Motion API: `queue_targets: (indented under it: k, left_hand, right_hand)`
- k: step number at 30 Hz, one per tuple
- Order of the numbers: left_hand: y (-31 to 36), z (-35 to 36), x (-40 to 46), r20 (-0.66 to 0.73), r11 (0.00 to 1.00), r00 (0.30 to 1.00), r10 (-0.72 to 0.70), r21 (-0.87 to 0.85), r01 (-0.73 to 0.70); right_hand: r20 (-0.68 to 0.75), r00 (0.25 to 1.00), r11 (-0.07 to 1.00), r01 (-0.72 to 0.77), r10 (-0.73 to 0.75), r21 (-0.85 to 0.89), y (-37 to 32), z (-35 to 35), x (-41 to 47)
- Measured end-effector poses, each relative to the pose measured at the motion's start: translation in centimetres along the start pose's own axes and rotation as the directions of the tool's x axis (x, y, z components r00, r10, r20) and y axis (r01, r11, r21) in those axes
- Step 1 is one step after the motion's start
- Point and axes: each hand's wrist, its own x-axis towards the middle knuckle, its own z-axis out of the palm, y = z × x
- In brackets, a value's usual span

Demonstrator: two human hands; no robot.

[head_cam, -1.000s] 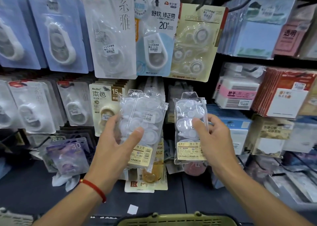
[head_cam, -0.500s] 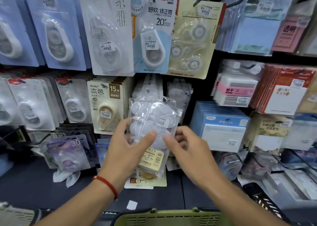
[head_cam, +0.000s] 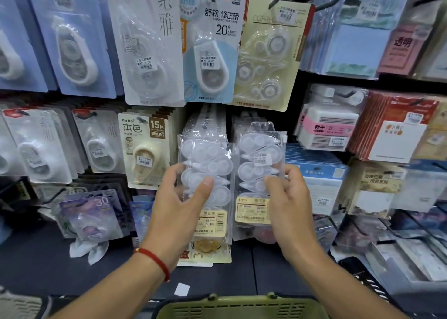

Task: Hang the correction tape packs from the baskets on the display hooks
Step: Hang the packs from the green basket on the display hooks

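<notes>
2 clear correction tape packs held upright side by side, edges about touching, in front of the rack's middle row. Left pack (head_cam: 205, 173) gripped by the left hand (head_cam: 179, 205), thumb curled over its front. Right pack (head_cam: 260, 173) pinched by the right hand (head_cam: 289, 202), thumb in front, fingers behind. Green basket (head_cam: 242, 306) rim at bottom edge, below both hands. Red string bracelet (head_cam: 154, 260) on left wrist.
</notes>
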Motion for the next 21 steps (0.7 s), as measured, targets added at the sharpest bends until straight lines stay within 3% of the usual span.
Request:
queue_targets:
  k: [5,18,21]
  left_hand:
    - [0.13,-0.61,0.21,-0.002,0.996,0.997,0.082,0.028,-0.082]
    - [0.97,-0.57,-0.25,-0.014,0.996,0.996,0.086,0.021,-0.086]
    - [0.96,-0.55,-0.35,-0.024,0.996,0.996,0.08,0.041,-0.079]
  right_hand:
    - [-0.01,0.999,0.999,-0.036,0.036,-0.012,0.58,-0.68,1.05]
    - [-0.008,0.999,0.997,-0.04,0.041,0.059,-0.2,-0.4,0.69]
    - [0.025,0.999,0.999,-0.036,0.037,-0.027,0.18,-0.63,0.94]
